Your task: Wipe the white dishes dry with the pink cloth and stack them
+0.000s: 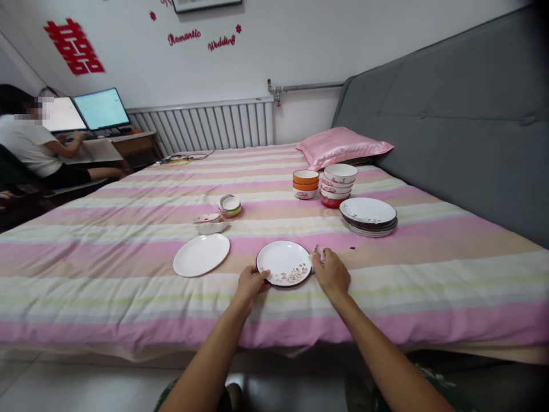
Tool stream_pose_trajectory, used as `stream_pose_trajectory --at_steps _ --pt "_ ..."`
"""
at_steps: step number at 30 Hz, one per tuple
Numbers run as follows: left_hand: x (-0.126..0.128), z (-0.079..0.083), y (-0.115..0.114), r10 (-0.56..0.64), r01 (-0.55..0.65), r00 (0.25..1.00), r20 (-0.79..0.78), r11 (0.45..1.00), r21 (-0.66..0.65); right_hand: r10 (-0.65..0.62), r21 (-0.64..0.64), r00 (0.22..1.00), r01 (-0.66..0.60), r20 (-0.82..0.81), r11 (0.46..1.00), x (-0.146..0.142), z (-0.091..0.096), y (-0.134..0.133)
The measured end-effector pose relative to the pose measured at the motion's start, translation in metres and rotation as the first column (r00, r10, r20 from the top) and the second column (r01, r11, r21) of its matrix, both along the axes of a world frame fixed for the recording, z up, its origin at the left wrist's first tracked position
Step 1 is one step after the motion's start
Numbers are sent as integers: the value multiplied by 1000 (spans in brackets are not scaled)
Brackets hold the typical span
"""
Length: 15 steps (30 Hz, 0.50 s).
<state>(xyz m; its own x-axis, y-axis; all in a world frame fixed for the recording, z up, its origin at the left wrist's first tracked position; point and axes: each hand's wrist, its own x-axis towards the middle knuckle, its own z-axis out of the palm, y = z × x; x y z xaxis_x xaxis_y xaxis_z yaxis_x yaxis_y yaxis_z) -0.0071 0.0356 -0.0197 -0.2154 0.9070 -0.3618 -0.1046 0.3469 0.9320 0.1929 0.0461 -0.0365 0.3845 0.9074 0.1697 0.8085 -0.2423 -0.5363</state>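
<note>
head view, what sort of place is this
Probably a home bedroom: a wide, stripe-covered bed, a pink pillow at its far end, and a radiator along the wall.

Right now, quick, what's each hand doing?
Left hand: closed on the rim of the flowered plate.
Right hand: closed on a small white thing by the plate's right edge; unidentifiable.

The right hand [331, 273] half covers a small white scrap [318, 253] at the plate [285, 262] rim, too small to name; the left hand [252, 282] fingers tuck out of sight under the near rim; a dark speck [352, 248] on the bedspread [128, 229] is unreadable; the top edge cuts off the wall frame [206, 4]
</note>
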Motion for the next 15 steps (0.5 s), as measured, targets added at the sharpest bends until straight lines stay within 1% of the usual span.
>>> stream_pose_trajectory --at_steps 2,5,6,8,9,11,13,15 --pt "1 -3 2 -5 4 1000 -15 1000 -7 103 -10 994 -103 43 995 2 5 -4" --pt "4 -7 4 -12 12 999 -37 1000 19 281 -44 956 -279 79 959 11 10 -10" --pt "5 -8 4 -10 12 999 -43 999 33 326 -47 943 -323 70 945 15 11 -11" --pt "8 -9 3 -6 9 998 -55 998 60 369 -38 929 -368 28 929 24 13 -11" --pt "9 -9 2 -6 10 998 -59 997 73 366 -24 930 -366 0 930 27 14 -10" --pt "10 -8 -1 -9 14 998 -62 995 95 312 27 948 -311 -66 950 33 15 -4" --pt "9 -7 -4 -14 22 997 -72 993 113 213 116 964 -197 -158 974 36 16 4" --pt "7 -5 -7 -41 58 992 -121 988 145 101 233 956 -35 -275 972 40 18 12"
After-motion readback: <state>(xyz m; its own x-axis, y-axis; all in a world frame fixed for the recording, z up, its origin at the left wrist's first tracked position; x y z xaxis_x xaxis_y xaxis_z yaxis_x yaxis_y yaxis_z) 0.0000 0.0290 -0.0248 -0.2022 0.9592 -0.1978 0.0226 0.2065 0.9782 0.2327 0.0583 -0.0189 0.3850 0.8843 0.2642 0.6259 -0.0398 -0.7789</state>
